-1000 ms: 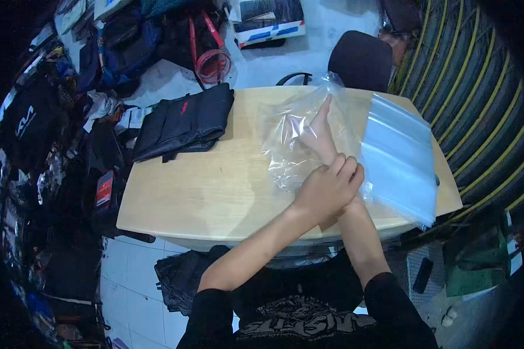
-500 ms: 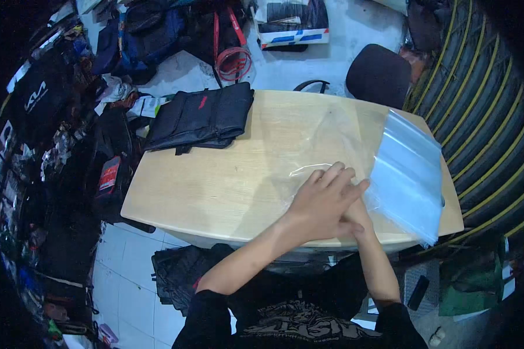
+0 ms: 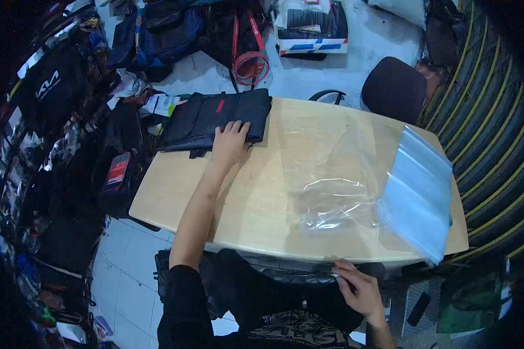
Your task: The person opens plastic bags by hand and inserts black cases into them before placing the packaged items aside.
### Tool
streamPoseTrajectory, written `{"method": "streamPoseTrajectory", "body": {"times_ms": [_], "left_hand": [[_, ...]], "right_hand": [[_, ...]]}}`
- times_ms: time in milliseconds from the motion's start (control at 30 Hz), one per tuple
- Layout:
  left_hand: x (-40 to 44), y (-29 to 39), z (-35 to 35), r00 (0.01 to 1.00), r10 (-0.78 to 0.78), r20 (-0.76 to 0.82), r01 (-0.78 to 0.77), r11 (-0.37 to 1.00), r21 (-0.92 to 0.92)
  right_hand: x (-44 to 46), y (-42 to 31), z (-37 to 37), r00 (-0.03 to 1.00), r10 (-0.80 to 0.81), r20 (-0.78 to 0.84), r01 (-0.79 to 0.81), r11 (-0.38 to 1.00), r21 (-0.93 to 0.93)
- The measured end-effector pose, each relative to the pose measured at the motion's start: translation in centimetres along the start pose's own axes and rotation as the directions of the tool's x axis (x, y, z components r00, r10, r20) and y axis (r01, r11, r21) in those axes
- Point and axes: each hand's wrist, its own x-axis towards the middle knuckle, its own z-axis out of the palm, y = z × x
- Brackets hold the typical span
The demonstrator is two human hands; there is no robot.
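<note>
My left hand (image 3: 232, 141) lies on the near right part of a folded black bag (image 3: 201, 119) with small red lettering, its fingers apart on the fabric. My right hand (image 3: 361, 291) is just off the table's front edge, fingers curled and closed; what is between the fingertips, if anything, is too small to make out. Between the hands and farther right, a clear plastic bag (image 3: 337, 203) lies crumpled on the light wooden table (image 3: 180, 192). Beside it on the right rests a stack of bluish plastic sheets or bags (image 3: 419, 192).
Black tyres or hoses with yellow stripes (image 3: 489, 145) line the right side. Behind the table are a dark chair (image 3: 394, 90), a white box (image 3: 312, 45) and a blue backpack (image 3: 172, 32). Dark bags and clutter fill the left side.
My hands have come apart. The left one moved left onto the black bag; the right one came out of the clear bag and back to the table's front edge. The clear bag now lies flatter.
</note>
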Motion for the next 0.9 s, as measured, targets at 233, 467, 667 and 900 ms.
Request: {"method": "streamPoseTrajectory", "body": {"times_ms": [233, 467, 667, 900], "left_hand": [[0.8, -0.5, -1.5, 0.941, -0.216, -0.261, 0.161, 0.963, -0.216], [-10.1, 3.1, -11.8, 0.934, -0.261, -0.243, 0.130, 0.883, -0.450], [-26.8, 4.5, -16.5, 0.830, -0.550, 0.093, 0.362, 0.405, -0.839], [-35.3, 1.1, -15.7, 0.739, -0.661, 0.129, 0.214, 0.049, -0.976]], "right_hand": [[1.6, -1.3, 0.5, 0.987, -0.074, 0.142, 0.044, 0.978, 0.203], [7.3, -4.3, 3.3, 0.992, -0.006, 0.124, -0.090, 0.660, 0.746], [10.8, -5.9, 3.6, 0.977, -0.210, -0.029, 0.168, 0.682, 0.712], [20.2, -6.5, 12.2, 0.969, -0.216, -0.124, 0.198, 0.970, -0.141]]}}
